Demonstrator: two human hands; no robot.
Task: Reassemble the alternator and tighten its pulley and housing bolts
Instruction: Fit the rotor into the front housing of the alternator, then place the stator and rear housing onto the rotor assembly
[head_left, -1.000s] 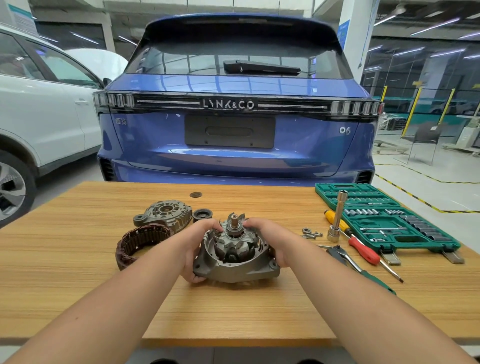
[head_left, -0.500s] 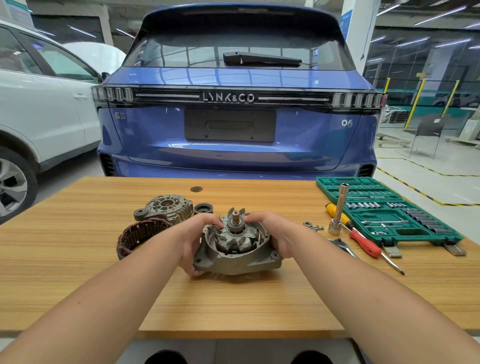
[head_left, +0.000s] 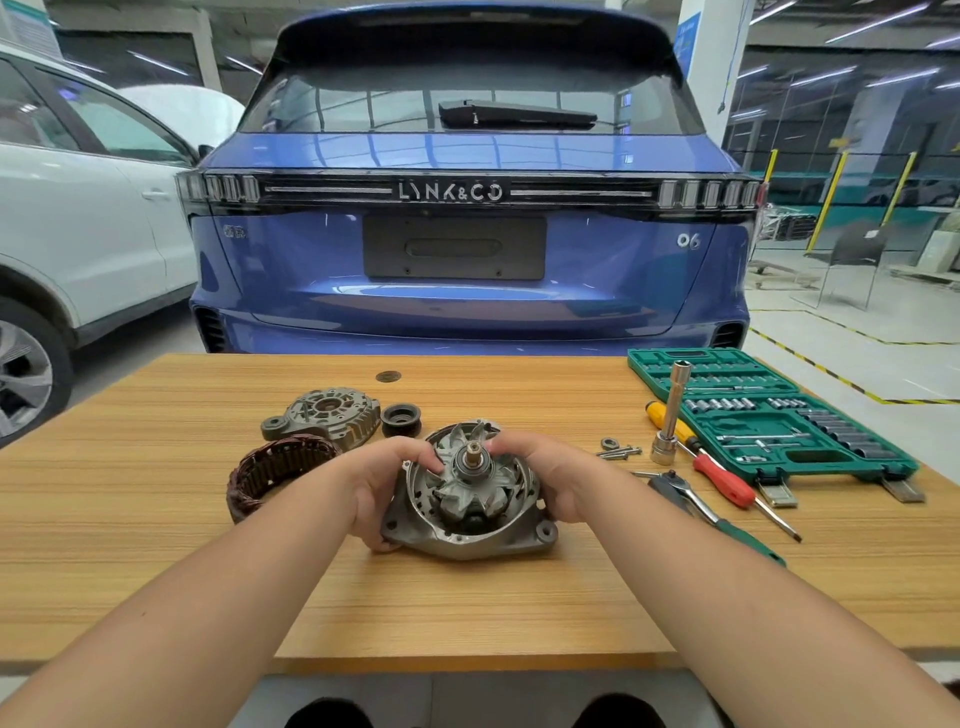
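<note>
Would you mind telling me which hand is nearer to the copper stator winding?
Left. The left hand grips the housing right beside the stator winding; the right hand is across the housing.

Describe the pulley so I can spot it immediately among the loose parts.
On the wooden table, look just beyond the left hand. The pulley sits right of the grey end cover: a small black grooved wheel with a centre hole, unlike the big coppery winding ring.

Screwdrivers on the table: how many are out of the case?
2. Both lie crossed between the upright socket and the green case: a yellow-handled one at the back, a red-handled one nearer, tip pointing right. More could sit inside the case.
</note>
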